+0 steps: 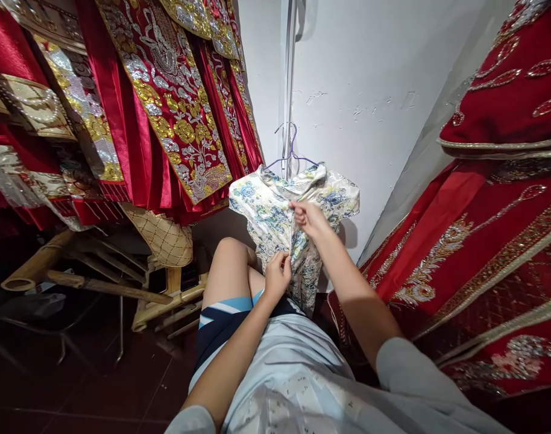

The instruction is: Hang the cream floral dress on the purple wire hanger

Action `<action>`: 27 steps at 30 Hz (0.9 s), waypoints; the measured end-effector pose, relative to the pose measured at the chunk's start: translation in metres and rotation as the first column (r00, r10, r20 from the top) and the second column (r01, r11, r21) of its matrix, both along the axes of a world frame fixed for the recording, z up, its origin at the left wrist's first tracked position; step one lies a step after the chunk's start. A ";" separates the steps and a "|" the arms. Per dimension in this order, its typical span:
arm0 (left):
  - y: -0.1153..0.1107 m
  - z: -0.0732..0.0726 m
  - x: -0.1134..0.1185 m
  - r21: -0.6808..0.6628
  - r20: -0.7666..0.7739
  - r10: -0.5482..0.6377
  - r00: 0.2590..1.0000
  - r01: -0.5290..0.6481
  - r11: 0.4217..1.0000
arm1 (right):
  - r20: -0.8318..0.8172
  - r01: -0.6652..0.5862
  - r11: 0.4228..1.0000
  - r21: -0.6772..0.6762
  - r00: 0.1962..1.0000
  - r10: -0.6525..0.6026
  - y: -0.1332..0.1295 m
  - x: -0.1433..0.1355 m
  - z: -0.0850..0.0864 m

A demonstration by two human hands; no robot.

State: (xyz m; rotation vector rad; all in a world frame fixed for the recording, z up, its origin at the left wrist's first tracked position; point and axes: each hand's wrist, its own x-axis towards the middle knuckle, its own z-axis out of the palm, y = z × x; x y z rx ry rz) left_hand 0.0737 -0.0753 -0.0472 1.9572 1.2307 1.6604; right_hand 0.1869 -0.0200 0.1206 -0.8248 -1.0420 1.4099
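A white wall (370, 78) fills the upper middle of the frame, with a pale vertical pole (288, 84) running down it. Across the upper left hang red embroidered garments (167, 102), thick with gold and silver stitching. Below them, at the lower left, wooden poles (76, 278) and a folding frame lie over a dark red tiled floor (99, 386).

In the middle of the frame a small floral dress (266, 211), cream with blue and yellow flowers, hangs from a thin wire hanger (291, 154) beside the pole. It sits directly ahead of the person, above a raised bare knee (228, 259), with both hands on its front opening.

The left hand (278, 276) is lower, fingers curled and pinched on the fabric edge near the dress's waist. The right hand (308, 217) is higher and just to the right, fingers narrowed onto the same edge below the collar. Neither hand is spread; each grips cloth.

At the right of the frame another red gown (492, 241), with gold trim and beaded patterns, drapes from the upper corner down to the lower edge.
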 end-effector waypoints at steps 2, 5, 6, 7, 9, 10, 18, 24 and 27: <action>-0.001 0.002 0.004 0.001 -0.023 -0.012 1.000 0.012 1.000 | -0.028 0.033 0.999 0.034 0.999 -0.032 0.018 0.000 0.036; -0.003 0.003 0.009 -0.006 -0.077 -0.047 0.996 0.047 0.999 | -0.062 0.073 0.995 0.073 0.996 -0.069 0.036 0.000 0.069; -0.003 0.002 0.008 -0.012 -0.098 -0.065 0.993 0.064 0.998 | -0.066 0.087 0.992 0.093 0.995 -0.081 0.038 0.001 0.073; -0.002 0.002 0.007 -0.021 -0.119 -0.085 0.989 0.083 0.996 | -0.066 0.099 0.988 0.115 0.994 -0.092 0.039 0.002 0.075; 0.003 0.008 -0.001 -0.039 -0.157 -0.129 0.979 0.125 0.991 | -0.054 0.114 0.981 0.160 0.993 -0.107 0.036 0.005 0.071; 0.007 0.016 -0.005 -0.046 -0.171 -0.151 0.974 0.145 0.988 | -0.040 0.116 0.977 0.178 0.993 -0.111 0.034 0.007 0.067; 0.068 0.174 -0.032 0.276 -0.025 -0.073 0.997 0.077 0.958 | 0.132 0.121 0.936 0.331 0.976 -0.173 0.021 0.003 0.059; 0.094 0.222 -0.034 0.339 -0.276 -0.010 0.961 0.108 0.935 | 0.277 0.192 0.886 0.423 0.903 -0.328 0.038 -0.007 0.041; 0.095 0.213 -0.036 0.334 -0.290 0.017 0.957 0.084 0.939 | 0.318 0.218 0.877 0.428 0.872 -0.372 0.051 -0.012 0.025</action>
